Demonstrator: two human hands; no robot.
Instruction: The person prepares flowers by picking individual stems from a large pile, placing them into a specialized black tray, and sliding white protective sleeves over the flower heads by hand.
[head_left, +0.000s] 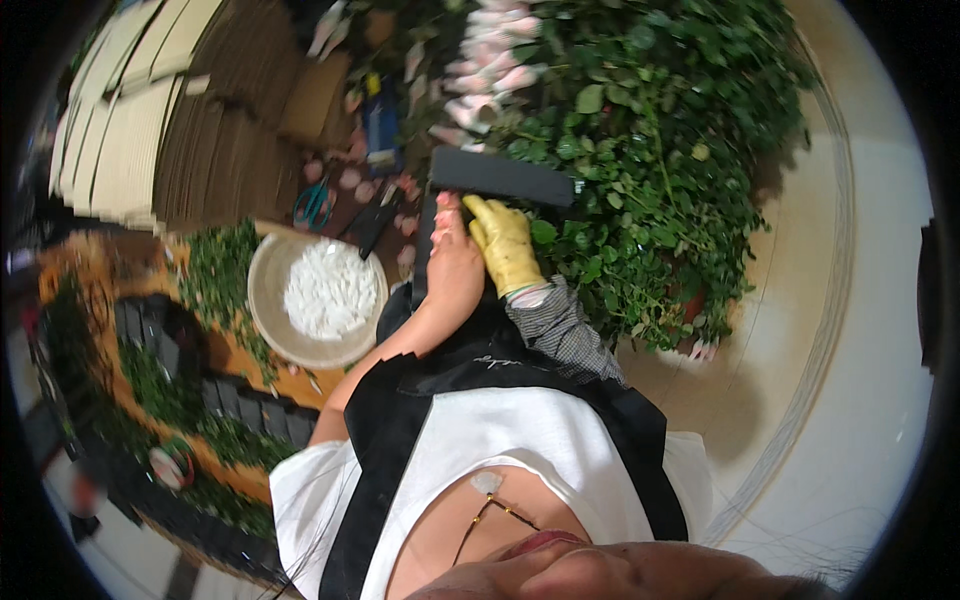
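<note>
My left hand (455, 262) is bare, with pink material around or at its fingers. It lies over a long black strip (421, 255) in front of my apron. My right hand (504, 244) wears a yellow glove, and its fingertips come close to those of the left. Just beyond both hands, a flat black panel (501, 177) lies crosswise. Past the panel, pink flower heads in white sleeves (491, 67) form a row, blurred at the far end. What my fingers press on or hold is hidden from above.
A round basin (259, 300) of small white pieces (330, 289) stands left. Behind it are teal-handled scissors (313, 205), a black tool (375, 225) and stacked cardboard sheets (225, 150). Leafy stems (637, 165) crowd the right. Black boxes (247, 409) sit among greenery at far left.
</note>
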